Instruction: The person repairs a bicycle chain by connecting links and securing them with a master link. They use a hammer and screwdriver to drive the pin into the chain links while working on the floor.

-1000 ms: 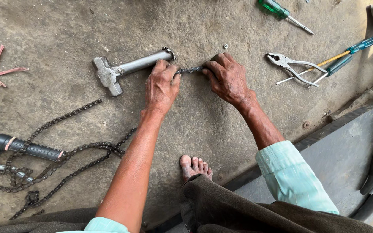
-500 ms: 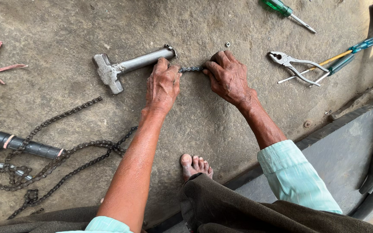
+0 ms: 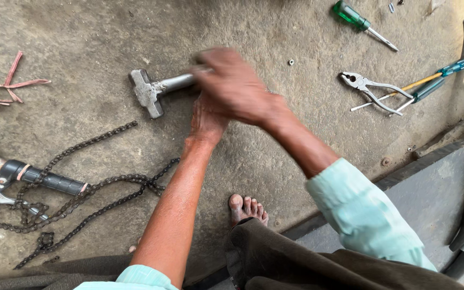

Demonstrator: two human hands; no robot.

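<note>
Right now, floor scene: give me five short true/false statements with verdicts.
1. The right hand is over the hammer handle. True.
2. The pliers lie left of the hammer. False: they lie to its right.
3. A chain lies loose on the floor. True.
4. The green-handled screwdriver is in the left hand. False: it lies untouched at the top.
5. Both feet show. False: only one bare foot.

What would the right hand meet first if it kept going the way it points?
The right hand points left across the floor; first in that line looks like the hammer, its handle at the fingertips. Motion blur hides whether they touch.
</note>
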